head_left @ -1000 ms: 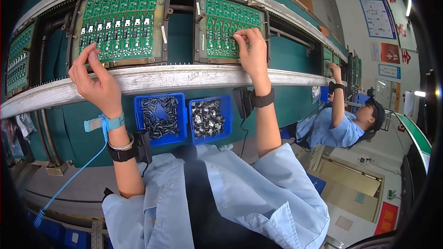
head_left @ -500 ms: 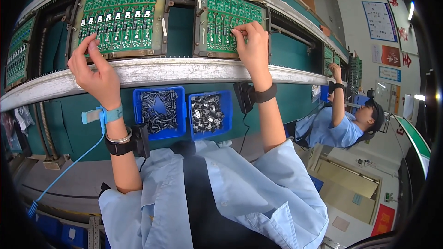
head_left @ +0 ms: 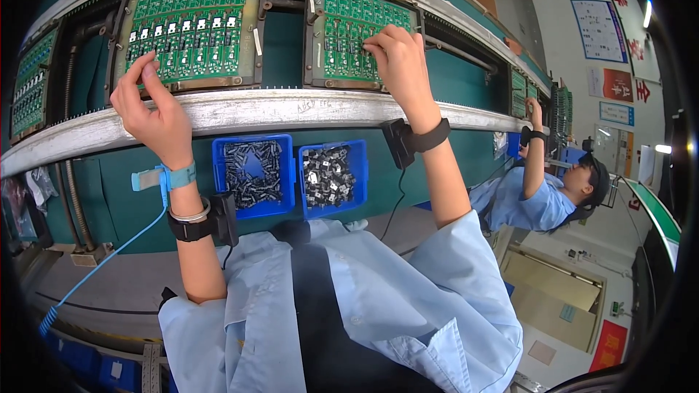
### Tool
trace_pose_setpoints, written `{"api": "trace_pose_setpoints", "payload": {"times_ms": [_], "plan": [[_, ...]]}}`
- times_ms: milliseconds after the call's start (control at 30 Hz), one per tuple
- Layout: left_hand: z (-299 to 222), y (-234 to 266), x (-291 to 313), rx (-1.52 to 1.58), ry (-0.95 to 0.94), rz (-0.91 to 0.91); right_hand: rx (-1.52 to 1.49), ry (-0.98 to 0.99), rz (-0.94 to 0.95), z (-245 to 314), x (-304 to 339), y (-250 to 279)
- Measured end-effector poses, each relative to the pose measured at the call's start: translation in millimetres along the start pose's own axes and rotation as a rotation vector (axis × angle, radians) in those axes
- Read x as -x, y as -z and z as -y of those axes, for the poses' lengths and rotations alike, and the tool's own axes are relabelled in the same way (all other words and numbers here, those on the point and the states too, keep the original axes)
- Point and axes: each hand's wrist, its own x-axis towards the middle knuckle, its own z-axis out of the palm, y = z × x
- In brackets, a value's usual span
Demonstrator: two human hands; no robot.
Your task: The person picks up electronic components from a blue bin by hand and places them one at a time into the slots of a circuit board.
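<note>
My right hand [head_left: 403,65] is over the green circuit board panel [head_left: 349,7] on the right, thumb and index finger pinched together at its middle rows. Whatever small thing may be between those fingertips is hidden. At the front left corner of the other green circuit board panel [head_left: 186,42], my left hand [head_left: 151,105] is closed, thumb and index tips close together. I cannot make out what they hold. That left panel carries a row of white-topped parts and dark parts. Each panel sits in a dark frame.
A metal rail [head_left: 291,107] runs in front of the frames. Below it are a blue bin [head_left: 290,175] of dark slim parts and a blue bin [head_left: 357,149] of black-and-white parts. A blue coiled cord [head_left: 109,255] hangs from my left wristband. A co-worker [head_left: 531,189] works at the right.
My right hand has turned slightly and its forearm has swung a little to the right. The right panel has slid slightly left. My left hand has barely moved.
</note>
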Motion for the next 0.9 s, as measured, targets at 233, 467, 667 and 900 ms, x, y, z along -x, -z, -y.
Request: {"api": "trace_pose_setpoints", "payload": {"times_ms": [233,467,667,900], "plan": [[-11,-9,1,0.264,0.120,-0.081,0.009,-0.013,0.008,4,13,-1],[-10,2,3,0.220,0.084,0.081,0.117,0.010,0.170,12,28,12],[-69,26,15,0.609,0.211,0.415,-0.144,-0.051,0.018,31,34,28],[-113,41,26,1.092,0.309,0.666,-0.896,-0.021,-0.058,110,10,85]]}}
